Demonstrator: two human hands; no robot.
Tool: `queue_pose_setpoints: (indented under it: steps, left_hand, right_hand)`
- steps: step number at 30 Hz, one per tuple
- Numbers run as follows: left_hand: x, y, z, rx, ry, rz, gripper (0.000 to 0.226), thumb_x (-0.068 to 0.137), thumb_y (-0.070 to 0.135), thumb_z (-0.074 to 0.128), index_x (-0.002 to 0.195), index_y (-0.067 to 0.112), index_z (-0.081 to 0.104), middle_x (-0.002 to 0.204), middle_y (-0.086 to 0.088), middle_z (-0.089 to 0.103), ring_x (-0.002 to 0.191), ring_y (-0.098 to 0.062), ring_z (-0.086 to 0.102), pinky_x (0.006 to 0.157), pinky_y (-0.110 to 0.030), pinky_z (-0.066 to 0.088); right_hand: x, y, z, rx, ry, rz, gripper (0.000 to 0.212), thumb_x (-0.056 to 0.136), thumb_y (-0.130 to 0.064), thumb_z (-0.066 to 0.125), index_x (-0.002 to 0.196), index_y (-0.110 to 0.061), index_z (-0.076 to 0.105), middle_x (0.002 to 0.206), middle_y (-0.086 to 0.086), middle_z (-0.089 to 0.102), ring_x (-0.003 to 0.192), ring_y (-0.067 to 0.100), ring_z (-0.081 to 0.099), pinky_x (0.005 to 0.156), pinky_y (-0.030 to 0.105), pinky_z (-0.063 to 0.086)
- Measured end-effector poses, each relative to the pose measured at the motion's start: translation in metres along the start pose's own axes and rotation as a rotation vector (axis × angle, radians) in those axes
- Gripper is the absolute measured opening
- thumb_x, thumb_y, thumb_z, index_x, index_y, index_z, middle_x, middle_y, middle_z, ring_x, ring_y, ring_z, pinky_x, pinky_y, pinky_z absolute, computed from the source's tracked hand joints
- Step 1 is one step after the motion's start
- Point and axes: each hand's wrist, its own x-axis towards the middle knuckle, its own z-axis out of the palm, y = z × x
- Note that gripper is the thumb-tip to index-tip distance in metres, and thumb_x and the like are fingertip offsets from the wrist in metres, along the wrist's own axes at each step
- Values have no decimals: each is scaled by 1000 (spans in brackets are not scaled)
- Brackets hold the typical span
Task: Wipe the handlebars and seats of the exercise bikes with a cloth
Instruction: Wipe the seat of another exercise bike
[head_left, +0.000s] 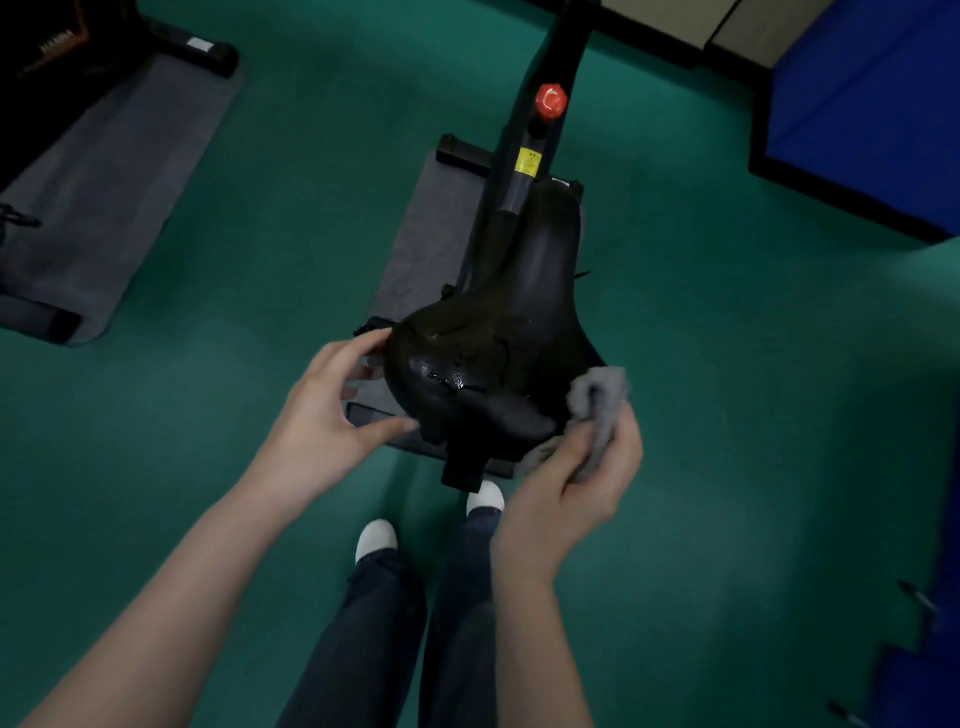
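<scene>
The fingers of the right hand (571, 483) are curled around a bunched grey cloth (597, 400), pressing it against the right rear edge of the black seat (498, 353) at the centre of the frame. The left hand (322, 410) is spread and relaxed; its thumb tip and forefinger tip touch the seat's left flank, the other fingers loosely bent just beside it. The seat's wide rear shows wet, glossy patches. Beyond its nose, the bike's black frame carries a yellow sticker (529, 162) and a red knob (550, 101). A grey mat (431, 234) lies under the bike on the green floor (260, 208). White shoes (376, 538) stand below the seat. Another grey mat (104, 197) lies at upper left.
</scene>
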Motion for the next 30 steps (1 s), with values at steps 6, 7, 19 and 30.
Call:
queue_pose_setpoints:
  steps: [6,7,19,30]
  left_hand:
    - [3,-9,1,-27,18,43,82,61,17,87,118,57,44,116,26,47,107,-4,56,89,-17,43]
    - [4,-10,0,-28,18,49,82,61,17,87,117,58,44,116,26,47,107,-4,57,89,-18,43]
    - [4,-6,-2,-33,-22,17,77,64,18,86,128,37,48,119,13,48,106,-1,54,88,-7,40]
    - [4,-6,-3,-42,-31,-10,78,64,25,86,131,34,48,120,13,48,113,-11,52,101,-38,44]
  right_hand:
    - [-21,-9,12,-99,58,-139,32,93,0,44,123,-2,54,132,13,53,126,29,47,106,47,38]
    - [-33,-10,16,-118,7,-215,34,92,2,43,124,-3,53,132,12,52,129,27,44,108,46,36]
    - [-37,-27,29,-262,-14,-248,34,86,10,49,117,4,60,124,8,59,122,20,50,117,43,22]
    - [0,-36,20,-401,-280,-423,30,88,3,54,116,-1,63,117,8,64,113,15,49,100,42,42]
